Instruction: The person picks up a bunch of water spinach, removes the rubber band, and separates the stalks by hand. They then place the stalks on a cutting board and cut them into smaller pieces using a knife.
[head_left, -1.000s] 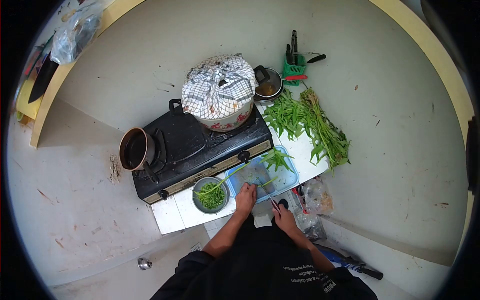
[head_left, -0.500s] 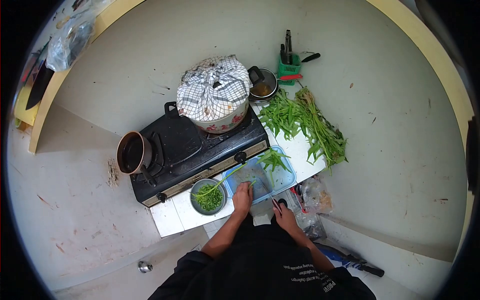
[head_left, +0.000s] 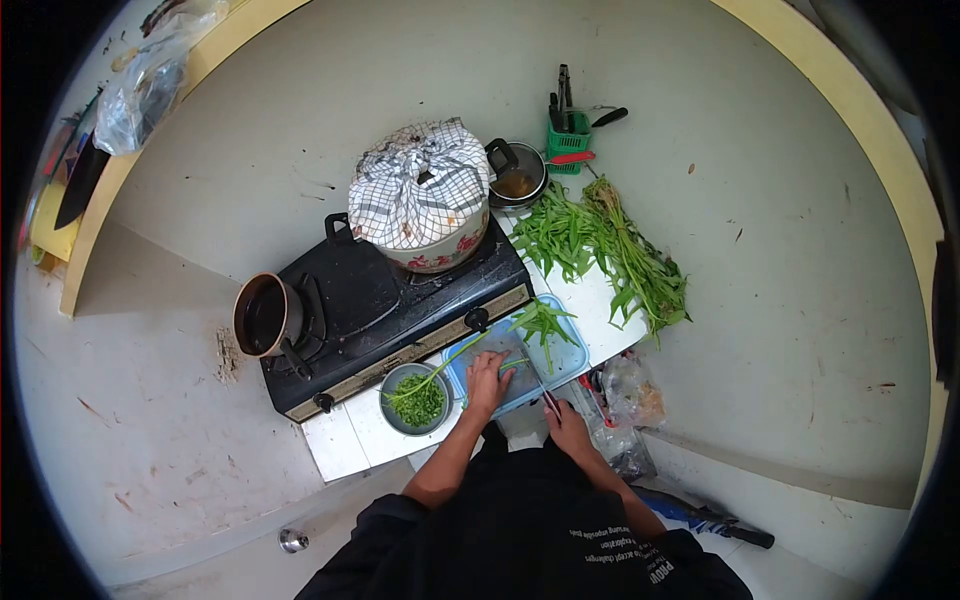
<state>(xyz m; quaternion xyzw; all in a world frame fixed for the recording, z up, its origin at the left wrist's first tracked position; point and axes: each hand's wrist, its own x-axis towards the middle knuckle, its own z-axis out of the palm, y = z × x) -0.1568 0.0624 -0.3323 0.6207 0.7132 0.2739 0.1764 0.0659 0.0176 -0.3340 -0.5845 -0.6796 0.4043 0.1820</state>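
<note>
My left hand (head_left: pixel 487 384) is closed over thin green stems (head_left: pixel 515 363) on the blue tray (head_left: pixel 573 362), its fingers bent. In my right hand (head_left: pixel 569 427) is a knife (head_left: pixel 540 381), gripped by its dark handle. The blade reaches over the tray, close to the stem ends. Leafy green tops (head_left: pixel 543 321) lie at the tray's far right. Left of the tray, a grey bowl (head_left: pixel 386 413) holds finely chopped greens (head_left: pixel 418 403), and a long stalk (head_left: pixel 462 349) rests from the bowl across the tray's corner.
Behind the tray is a black gas stove (head_left: pixel 365 308) bearing a cloth-wrapped pot (head_left: pixel 440 258) and a small saucepan (head_left: pixel 290 318). A bundle of leafy greens (head_left: pixel 640 255) lies on the white tiles at right. A green utensil basket (head_left: pixel 569 150) and lidded pan (head_left: pixel 520 185) stand behind.
My left hand has shifted slightly forward over the stems, and its fingers look more spread. The knife stays in my right hand, and the whole view has moved a little.
</note>
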